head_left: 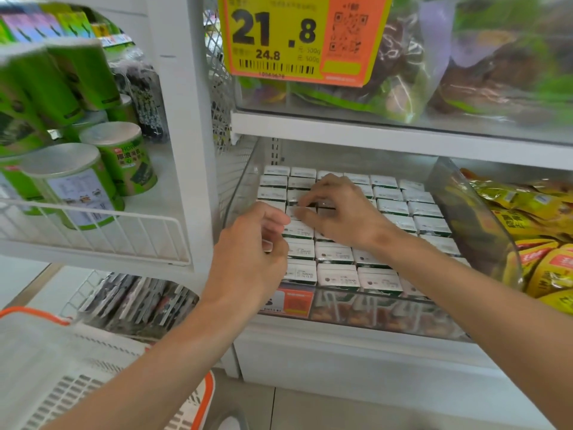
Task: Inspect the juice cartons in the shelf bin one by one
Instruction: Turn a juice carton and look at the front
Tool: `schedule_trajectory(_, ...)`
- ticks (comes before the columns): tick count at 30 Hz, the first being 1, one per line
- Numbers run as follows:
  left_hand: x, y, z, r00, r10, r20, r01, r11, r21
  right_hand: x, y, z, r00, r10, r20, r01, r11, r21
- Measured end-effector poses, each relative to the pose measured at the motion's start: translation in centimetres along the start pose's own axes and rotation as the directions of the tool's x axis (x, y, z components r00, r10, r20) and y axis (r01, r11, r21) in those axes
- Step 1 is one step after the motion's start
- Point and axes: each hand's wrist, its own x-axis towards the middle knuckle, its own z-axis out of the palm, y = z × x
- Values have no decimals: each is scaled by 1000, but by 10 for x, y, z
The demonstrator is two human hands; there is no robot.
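This is a grocery shop aisle. A large yellow and orange paper price tag [297, 38] printed with 21.8, a barcode and a QR code hangs from white metal shelving [372, 131]. Goods sit in stocked multiples: green cylindrical cans with silver lids [124, 159] behind a white wire rail [93, 218], small white-topped cartons [338, 276] packed in tight rows inside a clear plastic shelf bin [471, 212] bearing a small orange label [294, 301], and yellow snack packets [545, 265] beside it. A white plastic shopping basket with an orange rim [206, 395] stands at lower left.
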Motion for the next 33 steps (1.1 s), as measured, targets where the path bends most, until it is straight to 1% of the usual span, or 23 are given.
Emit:
schedule_trajectory(3, 0, 0, 1, 1000, 2, -11, -1, 1000, 13, 12, -14, 4, 998, -61, 1, 61, 998, -35)
schedule_trajectory(8, -1, -1, 5, 1000, 10, -7, -10, 999, 33, 33, -28, 4, 985, -136, 104, 149, 980, -130)
schedule_trajectory(13, -2, -2, 7, 1000, -5, -7, 5, 999, 49, 45, -29, -3, 966, -131, 224, 175, 966, -188)
schedule_trajectory(16, -1, -3, 8, 1000, -11, -13, 12, 998, 54, 46, -28, -3, 958, -127, 257, 180, 964, -195)
schedule_trajectory(18, -1, -3, 8, 1000, -12, -17, 13, 998, 54, 44, -27, -3, 954, -131, 269, 181, 969, -167)
schedule_trajectory(20, 0, -4, 8, 1000, -12, -21, 13, 999, 49, 40, -24, -5, 961, -143, 235, 170, 980, -99)
schedule_trajectory(23, 1, -5, 8, 999, -16, -28, 17, 999, 38, 34, -21, -9, 981, -154, 122, 149, 988, 47)
schedule_trajectory(26, 2, -4, 9, 998, -36, -58, 36, 999, 3, 26, -22, -14, 988, -155, -12, 155, 971, 180)
schedule_trajectory(30, 4, -5, 10, 993, -67, -99, 59, 995, -81, 1, -22, -18, 972, -122, -200, 173, 949, 264)
schedule_trajectory(33, 5, -4, 9, 995, -72, -71, 69, 997, -37, -18, -22, -22, 955, -55, -291, 166, 913, 373)
